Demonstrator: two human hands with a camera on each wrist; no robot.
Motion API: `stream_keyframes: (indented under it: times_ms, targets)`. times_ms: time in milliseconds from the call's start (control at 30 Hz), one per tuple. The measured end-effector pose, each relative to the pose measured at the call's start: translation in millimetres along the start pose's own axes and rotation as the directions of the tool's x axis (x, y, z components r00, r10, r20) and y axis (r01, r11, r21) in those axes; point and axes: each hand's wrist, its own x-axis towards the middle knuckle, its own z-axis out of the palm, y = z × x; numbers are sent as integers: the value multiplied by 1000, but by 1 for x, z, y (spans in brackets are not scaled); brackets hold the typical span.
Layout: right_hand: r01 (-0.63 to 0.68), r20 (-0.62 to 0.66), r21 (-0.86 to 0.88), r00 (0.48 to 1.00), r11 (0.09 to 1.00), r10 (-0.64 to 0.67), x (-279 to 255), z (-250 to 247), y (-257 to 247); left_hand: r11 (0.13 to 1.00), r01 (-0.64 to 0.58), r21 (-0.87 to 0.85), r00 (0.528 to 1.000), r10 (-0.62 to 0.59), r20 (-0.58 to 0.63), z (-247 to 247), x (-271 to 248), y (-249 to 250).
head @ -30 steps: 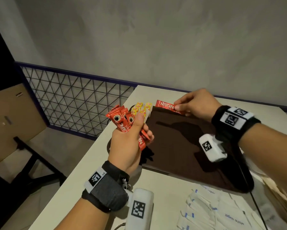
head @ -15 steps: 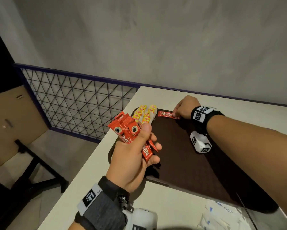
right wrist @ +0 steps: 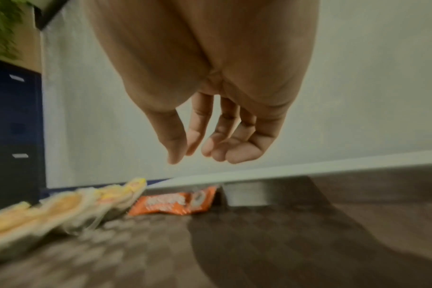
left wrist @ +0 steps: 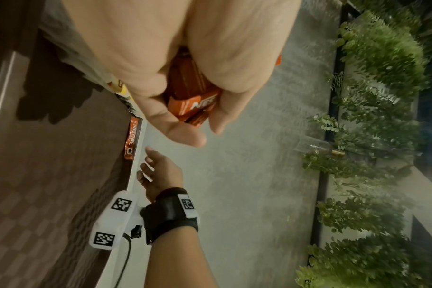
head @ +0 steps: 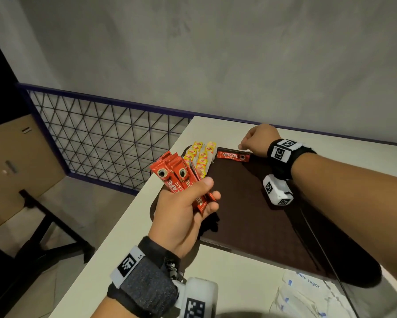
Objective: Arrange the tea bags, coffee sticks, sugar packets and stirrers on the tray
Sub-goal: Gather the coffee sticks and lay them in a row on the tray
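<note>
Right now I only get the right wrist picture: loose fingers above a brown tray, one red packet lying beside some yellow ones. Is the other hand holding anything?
Observer: Yes. The head view shows the left hand gripping a fanned bunch of red coffee sticks above the tray's left side.
Visitor: Is anything waiting off the tray?
Observer: White sugar packets lie on the table, in front of the tray's near edge.
Visitor: And where exactly is the hand I'm seeing?
Observer: The right hand is at the tray's far edge, just beyond the lone coffee stick.
</note>
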Motion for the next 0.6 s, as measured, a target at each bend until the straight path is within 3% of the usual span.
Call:
stream_keyframes:
  times_ms: [100,233,300,400,500,600]
  targets:
    - [56,-29,222,998,973,-51,-25,-21,-16,1000,15,19,1000,-15,6,0,-1,0]
    - [157,101,483,967,861,-233,-82,-51,-48,999,41,19,997,-42,62,1,-4,2]
    - [224,152,518,926,825,-347,-110,-61,-59,997,34,73,994,-41,98,3,-6,5]
    - [255,229,501,883,827,-411,-140,-69,-62,990,-8,138,988,-13,153,3,-8,6]
    - [283,207,459,887,842,-412,-152,-72,-58,987,-35,155,983,6,182,3,-9,5]
    - [235,202,528,898,816,-390,-154,-77,-51,996,-45,83,989,33,143,4,-7,3]
